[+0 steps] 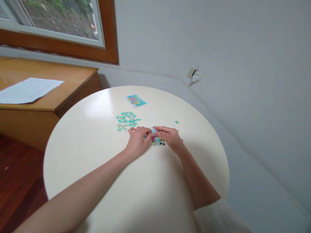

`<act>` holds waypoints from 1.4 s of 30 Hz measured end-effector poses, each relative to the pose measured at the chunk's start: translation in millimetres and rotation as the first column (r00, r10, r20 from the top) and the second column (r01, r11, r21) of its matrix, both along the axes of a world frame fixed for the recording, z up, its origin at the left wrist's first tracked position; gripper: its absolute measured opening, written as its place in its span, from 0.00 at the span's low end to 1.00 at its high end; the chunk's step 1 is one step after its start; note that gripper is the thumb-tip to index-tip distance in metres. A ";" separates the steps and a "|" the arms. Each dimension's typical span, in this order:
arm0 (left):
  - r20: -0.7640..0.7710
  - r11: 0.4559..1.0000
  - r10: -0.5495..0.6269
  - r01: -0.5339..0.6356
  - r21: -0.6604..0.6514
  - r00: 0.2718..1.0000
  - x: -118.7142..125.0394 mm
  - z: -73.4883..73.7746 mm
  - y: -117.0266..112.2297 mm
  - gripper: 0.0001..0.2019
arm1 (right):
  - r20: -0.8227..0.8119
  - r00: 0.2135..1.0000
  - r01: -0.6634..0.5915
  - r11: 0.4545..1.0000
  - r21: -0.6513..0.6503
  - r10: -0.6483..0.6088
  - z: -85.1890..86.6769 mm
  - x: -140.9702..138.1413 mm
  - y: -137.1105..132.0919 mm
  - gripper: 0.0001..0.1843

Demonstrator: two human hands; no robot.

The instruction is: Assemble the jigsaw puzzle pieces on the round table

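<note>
A partly joined jigsaw puzzle (157, 141) with pink, teal and yellow colours lies on the white round table, mostly covered by my hands. My left hand (139, 139) is at its left side, thumb and fingers bent closed on puzzle pieces there. From the right, my right hand (170, 137) reaches over the puzzle, its thumb and fingers closed around pieces at the upper edge. A light teal jigsaw piece (154, 130) shows between the fingertips of both hands. Bits of the puzzle stick out past the right hand.
Loose teal jigsaw pieces (127, 120) lie spread beyond my left hand, with a single piece (177, 122) off to the right. Farther back is a picture card (136, 100). A wooden ledge (73, 76) with a paper sheet (31, 90) stands left of the round table (97, 165).
</note>
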State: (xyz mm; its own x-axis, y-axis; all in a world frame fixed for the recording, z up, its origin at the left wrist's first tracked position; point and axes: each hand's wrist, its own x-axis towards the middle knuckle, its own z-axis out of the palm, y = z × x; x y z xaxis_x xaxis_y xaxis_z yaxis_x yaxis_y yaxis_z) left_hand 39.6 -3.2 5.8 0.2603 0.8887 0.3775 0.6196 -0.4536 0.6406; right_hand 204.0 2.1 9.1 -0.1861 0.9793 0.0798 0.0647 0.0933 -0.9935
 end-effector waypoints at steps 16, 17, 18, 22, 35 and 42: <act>0.032 0.998 -0.020 0.022 -0.067 0.999 1.5 2.4 0.7 0.13 | 0.073 0.995 0.066 0.998 0.018 -0.067 0.4 -2.9 0.8 0.17; 0.030 0.997 -0.019 0.021 -0.068 0.999 1.5 2.8 0.7 0.13 | 0.075 0.995 0.067 0.998 0.019 -0.068 0.1 -3.0 1.1 0.17; 0.028 0.997 -0.018 0.020 -0.070 0.999 1.6 3.5 0.7 0.13 | 0.079 0.994 0.068 0.997 0.021 -0.070 0.0 -3.0 1.3 0.17; 0.015 0.995 -0.024 0.025 -0.094 1.000 2.0 6.8 0.0 0.14 | 0.115 0.991 0.063 0.997 0.033 -0.066 0.7 -3.0 0.8 0.15; 0.059 0.994 -0.016 0.022 -0.109 0.998 2.4 10.0 0.5 0.14 | 0.065 0.994 0.087 0.996 0.010 -0.088 -1.1 -5.5 2.3 0.15; 0.108 0.992 -0.001 0.015 -0.123 0.994 2.6 9.9 1.5 0.13 | 0.062 0.991 0.116 0.993 0.033 -0.117 -4.1 -4.9 3.4 0.16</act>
